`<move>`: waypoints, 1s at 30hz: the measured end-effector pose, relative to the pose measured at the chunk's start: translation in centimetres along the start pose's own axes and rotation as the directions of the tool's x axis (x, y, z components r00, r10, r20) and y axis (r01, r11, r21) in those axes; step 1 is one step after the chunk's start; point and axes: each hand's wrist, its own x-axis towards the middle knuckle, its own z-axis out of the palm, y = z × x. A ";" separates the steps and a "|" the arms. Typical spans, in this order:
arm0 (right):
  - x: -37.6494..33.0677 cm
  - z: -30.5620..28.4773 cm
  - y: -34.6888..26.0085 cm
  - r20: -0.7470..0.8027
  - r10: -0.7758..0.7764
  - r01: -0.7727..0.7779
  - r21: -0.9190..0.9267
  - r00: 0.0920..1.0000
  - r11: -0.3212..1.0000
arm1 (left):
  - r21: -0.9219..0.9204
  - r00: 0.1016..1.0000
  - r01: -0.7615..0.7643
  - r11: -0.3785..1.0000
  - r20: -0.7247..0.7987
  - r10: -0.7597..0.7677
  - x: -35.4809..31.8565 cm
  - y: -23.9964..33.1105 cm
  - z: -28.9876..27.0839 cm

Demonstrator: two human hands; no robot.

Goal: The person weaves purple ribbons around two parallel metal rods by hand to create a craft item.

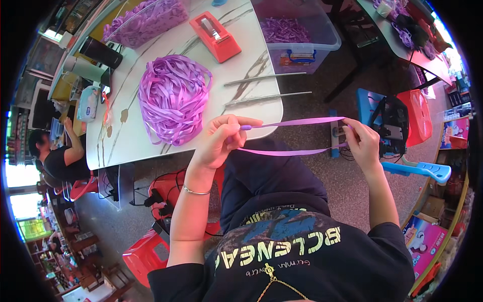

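A loop of flat purple ribbon (302, 122) is stretched between my two hands, above my lap and just off the table's near right corner. My left hand (219, 140) is closed on one end of it, where a small darker purple piece (245, 128) sticks out at the fingertips. My right hand (363, 143) pinches the other end of the loop. The upper strand is nearly straight, while the lower one sags slightly. On the marbled white table (126, 151), near my left hand, lies a big heap of purple ribbons (175, 98).
Two thin metal rods (266, 78) jut past the table's right edge. Behind them stands a red tape dispenser (216, 38). Clear bins (314, 45) hold more purple ribbon. A blue chair (417, 170) and red stools (146, 256) stand around. Another person (63, 153) sits at the left.
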 end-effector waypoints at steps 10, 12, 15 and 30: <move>-1.0 2.2 0.6 0.252 0.270 -0.323 0.201 0.929 0.925 | -0.022 0.995 0.096 0.995 -0.035 -0.097 0.4 -0.2 1.6; -0.1 2.3 -1.3 0.244 0.187 -0.246 0.236 0.951 0.940 | -0.028 0.990 0.130 0.991 -0.044 -0.131 0.5 -0.2 2.3; 1.1 3.1 -4.8 0.129 0.087 -0.123 0.304 0.988 0.945 | -0.006 0.989 0.148 0.989 -0.031 -0.148 0.8 -0.3 3.3; 2.7 5.7 -8.6 -0.063 -0.132 0.147 0.451 0.989 0.881 | -0.017 0.990 0.141 0.990 -0.017 -0.142 1.0 -0.9 4.7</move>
